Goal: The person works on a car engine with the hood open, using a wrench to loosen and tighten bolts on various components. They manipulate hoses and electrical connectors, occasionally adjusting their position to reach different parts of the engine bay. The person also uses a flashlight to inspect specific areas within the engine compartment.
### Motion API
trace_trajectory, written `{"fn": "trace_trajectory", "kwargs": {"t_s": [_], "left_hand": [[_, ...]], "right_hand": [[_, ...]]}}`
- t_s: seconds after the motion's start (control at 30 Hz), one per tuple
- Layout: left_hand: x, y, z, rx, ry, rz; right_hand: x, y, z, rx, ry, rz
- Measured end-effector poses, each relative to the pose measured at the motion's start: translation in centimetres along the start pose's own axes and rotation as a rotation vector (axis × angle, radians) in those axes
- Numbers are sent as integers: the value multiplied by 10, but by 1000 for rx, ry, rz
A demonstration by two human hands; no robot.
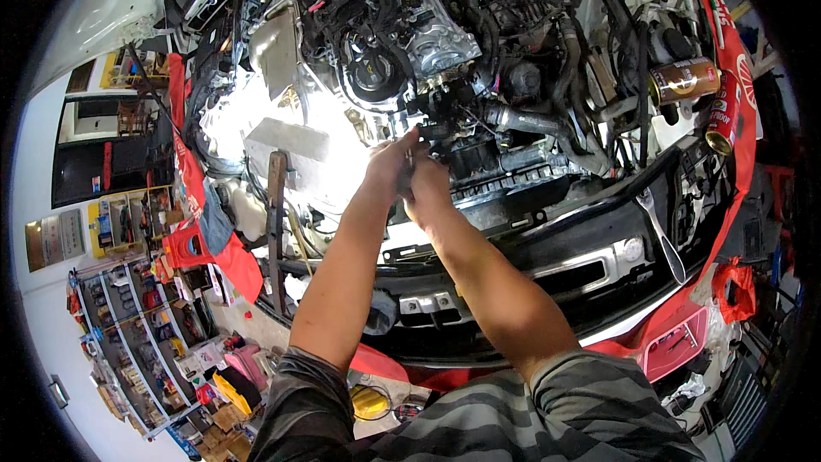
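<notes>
Both of my forearms reach into the open front of a car's engine bay, and the hands meet close together. My left hand is closed, its thumb pointing up beside a short black hose. Just to its right, my right hand is curled closed too. Whatever the fingers grip is hidden and cannot be made out. Beyond the hands sits a round black engine part. A black slatted panel lies to the right of the right hand.
Glaring light falls on a flat metal plate at left, near an upright rusty bar. A silver wrench rests on the black bumper. Two spray cans, one brown, one red, lie at right, above a pink tray.
</notes>
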State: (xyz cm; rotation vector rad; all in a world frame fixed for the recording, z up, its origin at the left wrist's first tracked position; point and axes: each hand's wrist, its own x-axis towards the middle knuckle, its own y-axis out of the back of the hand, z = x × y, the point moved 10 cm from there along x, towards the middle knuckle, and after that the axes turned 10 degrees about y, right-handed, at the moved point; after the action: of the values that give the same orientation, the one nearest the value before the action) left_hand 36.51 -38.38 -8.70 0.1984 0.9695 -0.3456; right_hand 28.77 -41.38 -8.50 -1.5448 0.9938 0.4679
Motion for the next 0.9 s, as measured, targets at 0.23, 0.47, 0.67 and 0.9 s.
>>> {"fn": "trace_trajectory", "kwargs": {"t_s": [0.23,0.47,0.67,0.9], "left_hand": [[-7,-1,-1,75,-69,-22],[-12,-7,-10,-88,-160,-92],[-7,-35,-26,-211,18,-10],[7,-27,-58,-496,-58,110]], "right_hand": [[-2,9,-4,-348,93,-134],[-41,21,-23,-536,191,-193],[-45,4,-123,-701,571,-88],[42,40,-103,-937,180,52]]}}
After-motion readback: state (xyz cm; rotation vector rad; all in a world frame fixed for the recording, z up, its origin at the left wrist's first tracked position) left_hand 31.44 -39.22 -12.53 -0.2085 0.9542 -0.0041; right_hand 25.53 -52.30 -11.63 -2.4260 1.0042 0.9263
